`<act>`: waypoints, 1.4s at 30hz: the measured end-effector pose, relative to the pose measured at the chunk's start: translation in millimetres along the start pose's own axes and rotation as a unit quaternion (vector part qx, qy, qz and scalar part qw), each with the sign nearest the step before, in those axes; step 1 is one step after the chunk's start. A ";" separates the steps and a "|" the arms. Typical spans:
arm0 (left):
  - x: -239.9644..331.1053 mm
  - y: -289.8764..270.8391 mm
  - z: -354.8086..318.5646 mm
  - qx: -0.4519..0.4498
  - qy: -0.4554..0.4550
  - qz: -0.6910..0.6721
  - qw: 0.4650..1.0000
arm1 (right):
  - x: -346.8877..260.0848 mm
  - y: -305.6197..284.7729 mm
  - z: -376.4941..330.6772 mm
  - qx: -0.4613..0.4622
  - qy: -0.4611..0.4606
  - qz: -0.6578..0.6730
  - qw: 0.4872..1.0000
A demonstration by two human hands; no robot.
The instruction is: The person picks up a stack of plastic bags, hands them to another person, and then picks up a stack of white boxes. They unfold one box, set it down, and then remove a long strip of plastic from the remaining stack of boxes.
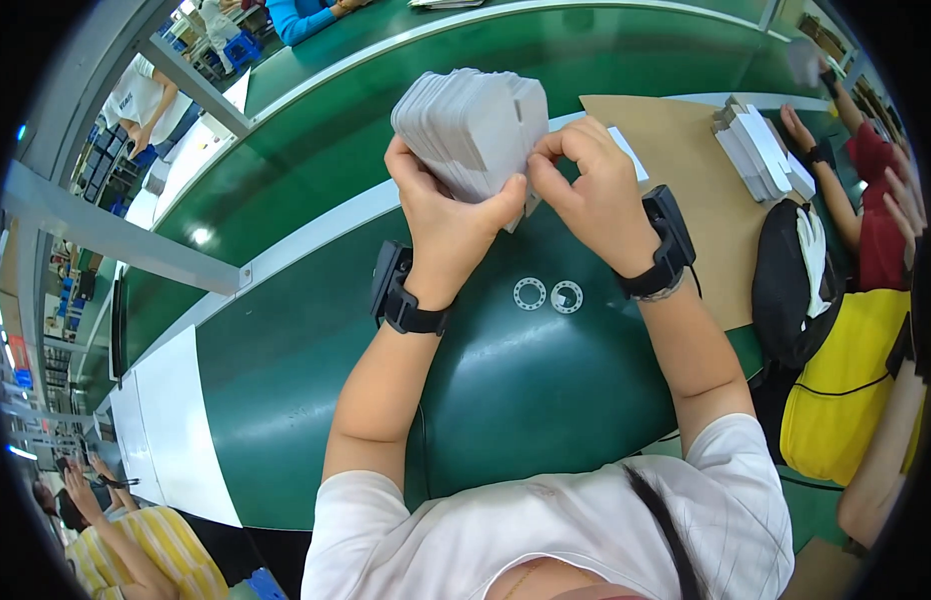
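Observation:
A thick stack of flat white card pieces (pixel 476 125) stands raised over the green table, gripped by my left hand (pixel 441 215) with fingers and thumb around its lower part. My right hand (pixel 591 185) is closed in a pinch at the stack's right edge, thumb and forefinger together. Whatever lies between those fingertips is too small or hidden to make out. Below the hands, on the tabletop, lie two white perforated rings (pixel 530 293), side by side. A small white piece shows inside the right ring (pixel 567 296).
A brown cardboard sheet (pixel 676 150) covers the table at right, with stacked white card pieces (pixel 756 150) on it. A metal rail (pixel 326 230) crosses beyond my hands. At right are a black bag (pixel 786 260), a white glove (pixel 812 255) and co-workers' arms (pixel 836 190).

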State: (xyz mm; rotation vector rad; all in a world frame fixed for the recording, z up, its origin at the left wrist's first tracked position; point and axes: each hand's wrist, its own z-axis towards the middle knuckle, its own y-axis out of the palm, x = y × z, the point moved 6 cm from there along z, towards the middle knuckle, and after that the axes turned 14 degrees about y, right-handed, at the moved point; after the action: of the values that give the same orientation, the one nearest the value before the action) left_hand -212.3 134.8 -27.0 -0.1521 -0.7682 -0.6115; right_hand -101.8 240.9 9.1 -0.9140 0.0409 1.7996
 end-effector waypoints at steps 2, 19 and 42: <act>10.4 1.6 2.7 -0.008 0.031 0.011 0.999 | -2.3 -2.8 0.2 -0.012 0.023 0.033 0.999; 14.2 1.3 -0.2 -0.049 0.050 0.081 0.994 | 6.3 -0.2 0.0 -0.227 0.286 0.307 0.879; -72.4 -63.9 3.7 0.187 -0.192 -0.393 0.879 | -35.3 -34.7 4.7 -0.069 0.023 0.114 0.991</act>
State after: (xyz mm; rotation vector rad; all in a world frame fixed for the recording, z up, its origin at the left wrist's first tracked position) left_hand -291.2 117.3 -79.9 0.4369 -1.3363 -1.2077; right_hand -71.2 230.0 46.8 -1.0852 0.0530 2.0108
